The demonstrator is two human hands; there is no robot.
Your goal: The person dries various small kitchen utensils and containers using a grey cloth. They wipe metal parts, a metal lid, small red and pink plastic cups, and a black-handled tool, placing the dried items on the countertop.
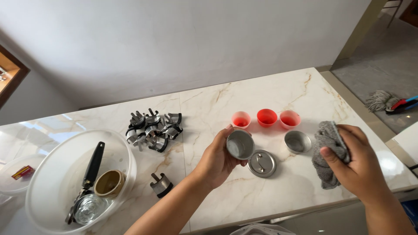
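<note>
Fingers of the left hand (216,160) curled round a small round steel cup (240,144), pinching its wall from the side and lifting it off the glossy cream marble counter with tan veins (270,98), mouth tilted toward the camera. Bunched in the closed right hand (355,163), at three o'clock from the cup, was a soft grey terry cloth (327,153), hanging limp. Just below the cup, at five o'clock, lay a flat round steel lid with a small handle (262,163); a second shallow steel cup (298,142) sat between lid and cloth. At twelve to one o'clock stood three small translucent red-pink plastic cups (266,117) in a row. A heap of curved steel clips with black ends (153,129) lay at nine o'clock, one stray clip (161,184) nearer. At eight o'clock a wide translucent white plastic bowl (52,165) held a black-handled tool, a tan ceramic cup and a glass piece. Smooth metal held only by its rim could likely slip, fall onto the hard stone and dent, or knock the lid; a sweep of the cloth might tip the light plastic cups.
</note>
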